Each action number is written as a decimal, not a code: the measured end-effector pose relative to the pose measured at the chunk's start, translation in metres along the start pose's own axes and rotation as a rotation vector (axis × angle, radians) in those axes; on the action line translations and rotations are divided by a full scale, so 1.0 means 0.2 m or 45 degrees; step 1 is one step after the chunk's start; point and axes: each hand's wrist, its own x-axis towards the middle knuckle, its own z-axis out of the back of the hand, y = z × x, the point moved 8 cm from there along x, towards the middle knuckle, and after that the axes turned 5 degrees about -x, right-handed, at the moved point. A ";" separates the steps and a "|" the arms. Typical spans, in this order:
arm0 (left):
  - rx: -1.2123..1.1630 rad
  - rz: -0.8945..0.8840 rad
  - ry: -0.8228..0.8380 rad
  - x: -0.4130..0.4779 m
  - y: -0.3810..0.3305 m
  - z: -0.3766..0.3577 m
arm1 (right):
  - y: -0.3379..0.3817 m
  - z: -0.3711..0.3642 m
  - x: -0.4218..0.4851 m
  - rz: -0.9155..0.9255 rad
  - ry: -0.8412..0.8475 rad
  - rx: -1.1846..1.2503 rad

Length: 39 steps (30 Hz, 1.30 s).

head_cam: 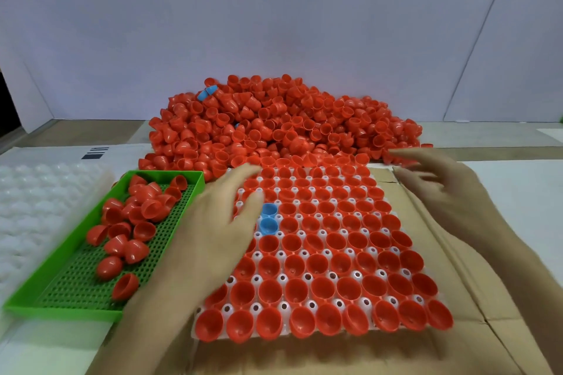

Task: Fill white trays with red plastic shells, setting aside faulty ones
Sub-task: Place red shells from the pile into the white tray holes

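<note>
Shells [323, 256] of red plastic sit cup-side up in almost every hole of the white tray [227, 309]. It lies on a sheet of cardboard [475, 283] on the bench [536, 186], right in front of the person, so both hands can reach it. Two blue shells [268, 219] sit near its left side; they do not belong and probably must come out. The big pile [289, 119] of loose red ones is just behind the tray, handy for grabbing more. The green tray [61, 313] at the left holds the ones put aside, and empty white trays [36, 207] wait beside it. The left hand [213, 240] hangs over the tray's left side, next to the blue shells, its fingers [246, 169] spread and straight. The right hand [451, 192] is over the far right corner, fingers spread too. Both are blurry, but neither seems to hold anything.
</note>
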 end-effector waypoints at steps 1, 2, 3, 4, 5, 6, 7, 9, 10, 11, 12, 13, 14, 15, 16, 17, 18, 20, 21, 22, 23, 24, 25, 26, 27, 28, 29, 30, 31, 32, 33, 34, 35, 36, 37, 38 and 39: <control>0.114 -0.030 0.077 0.12 -0.03 -0.07 | -0.03 -0.06 0.12 -0.007 0.000 -0.038; 0.243 -0.080 0.184 0.24 -0.06 -0.18 | -0.06 -0.12 0.23 -0.028 0.010 -0.066; 0.362 -0.125 0.280 0.36 -0.08 -0.28 | -0.10 -0.18 0.32 -0.065 0.029 -0.111; 0.477 -0.177 0.345 0.46 -0.10 -0.37 | -0.17 -0.24 0.39 -0.121 0.048 -0.139; 0.600 -0.222 0.400 0.53 -0.10 -0.46 | -0.24 -0.29 0.44 -0.185 0.059 -0.147; 0.700 -0.249 0.449 0.59 -0.08 -0.54 | -0.31 -0.33 0.49 -0.244 0.058 -0.116; 0.789 -0.272 0.485 0.63 -0.06 -0.60 | -0.37 -0.36 0.52 -0.294 0.049 -0.072; 0.892 -0.307 0.514 0.69 -0.02 -0.67 | -0.47 -0.41 0.54 -0.338 0.055 -0.004; 0.906 -0.315 0.516 0.71 0.00 -0.69 | -0.50 -0.43 0.55 -0.337 0.075 -0.002; 0.909 -0.319 0.522 0.72 0.02 -0.70 | -0.52 -0.45 0.55 -0.330 0.106 0.001; 0.903 -0.331 0.528 0.72 0.03 -0.71 | -0.52 -0.47 0.54 -0.313 0.138 0.009; 0.889 -0.328 0.547 0.72 0.04 -0.71 | -0.52 -0.49 0.54 -0.296 0.173 0.026; 0.865 -0.324 0.569 0.73 0.05 -0.72 | -0.52 -0.51 0.54 -0.283 0.208 0.053; 0.846 -0.321 0.589 0.72 0.06 -0.73 | -0.52 -0.52 0.54 -0.274 0.234 0.076; 0.832 -0.322 0.599 0.73 0.07 -0.73 | -0.52 -0.54 0.54 -0.264 0.248 0.086; 0.825 -0.316 0.605 0.73 0.08 -0.73 | -0.52 -0.54 0.54 -0.253 0.251 0.096; 0.810 -0.307 0.609 0.73 0.09 -0.73 | -0.52 -0.55 0.53 -0.246 0.251 0.112; 0.785 -0.282 0.615 0.73 0.13 -0.72 | -0.53 -0.55 0.52 -0.253 0.242 0.161; 0.773 -0.277 0.619 0.72 0.15 -0.72 | -0.54 -0.55 0.51 -0.270 0.229 0.192; 0.763 -0.277 0.617 0.72 0.16 -0.71 | -0.55 -0.55 0.51 -0.298 0.212 0.228; 0.755 -0.279 0.614 0.73 0.17 -0.71 | -0.56 -0.55 0.51 -0.329 0.193 0.270; 0.752 -0.286 0.608 0.73 0.17 -0.71 | -0.58 -0.54 0.50 -0.360 0.173 0.311; 0.754 -0.295 0.601 0.73 0.17 -0.70 | -0.59 -0.54 0.50 -0.385 0.158 0.352; 0.756 -0.302 0.594 0.74 0.17 -0.70 | -0.60 -0.55 0.49 -0.409 0.151 0.395; 0.756 -0.308 0.586 0.74 0.16 -0.71 | -0.60 -0.55 0.49 -0.429 0.149 0.446; 0.756 -0.314 0.574 0.74 0.16 -0.71 | -0.60 -0.55 0.48 -0.448 0.142 0.498; 0.756 -0.322 0.556 0.75 0.14 -0.71 | -0.60 -0.56 0.48 -0.462 0.128 0.541; 0.754 -0.332 0.532 0.75 0.13 -0.71 | -0.60 -0.56 0.48 -0.474 0.112 0.564; 0.751 -0.345 0.501 0.75 0.11 -0.71 | -0.60 -0.56 0.48 -0.480 0.101 0.565; 0.742 -0.360 0.466 0.75 0.10 -0.71 | -0.60 -0.55 0.48 -0.482 0.097 0.542; 0.730 -0.379 0.431 0.75 0.08 -0.71 | -0.59 -0.55 0.48 -0.476 0.096 0.502; 0.713 -0.399 0.397 0.75 0.06 -0.70 | -0.59 -0.54 0.49 -0.462 0.088 0.450; 0.695 -0.420 0.365 0.74 0.04 -0.69 | -0.58 -0.53 0.50 -0.434 0.066 0.393; 0.677 -0.440 0.334 0.74 0.02 -0.67 | -0.56 -0.49 0.50 -0.387 0.038 0.332; 0.658 -0.454 0.304 0.73 0.01 -0.65 | -0.53 -0.46 0.52 -0.321 0.022 0.270; 0.640 -0.462 0.269 0.72 -0.01 -0.62 | -0.50 -0.43 0.52 -0.251 0.031 0.205; 0.618 -0.463 0.221 0.72 -0.02 -0.57 | -0.47 -0.41 0.53 -0.188 0.056 0.144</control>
